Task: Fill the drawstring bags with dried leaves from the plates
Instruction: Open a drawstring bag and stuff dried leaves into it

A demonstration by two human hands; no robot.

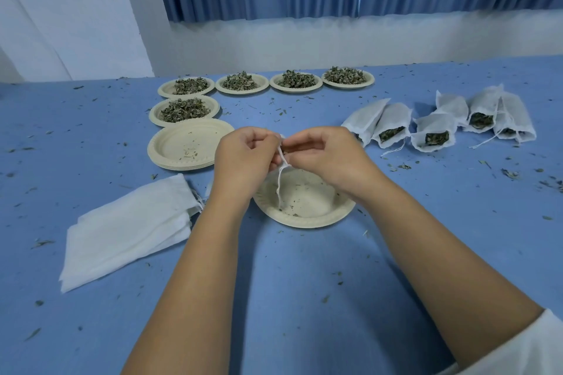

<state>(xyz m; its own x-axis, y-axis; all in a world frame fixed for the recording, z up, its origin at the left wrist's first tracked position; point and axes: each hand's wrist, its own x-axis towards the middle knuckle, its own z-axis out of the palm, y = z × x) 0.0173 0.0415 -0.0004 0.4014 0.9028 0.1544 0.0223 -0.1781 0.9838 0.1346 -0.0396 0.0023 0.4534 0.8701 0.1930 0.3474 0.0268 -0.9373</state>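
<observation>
Five heaped plates (243, 92) beyond near plate (307, 210); six filled bags (435, 122) to its right. Left hand (243, 155), right hand (329, 155) both pinch white drawstring (278, 186) above it.

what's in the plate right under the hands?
Only leaf crumbs in the near plate, with the drawstring hanging over it. The left hand and right hand pinching that drawstring cover the plate's far rim and whatever else they hold.
</observation>
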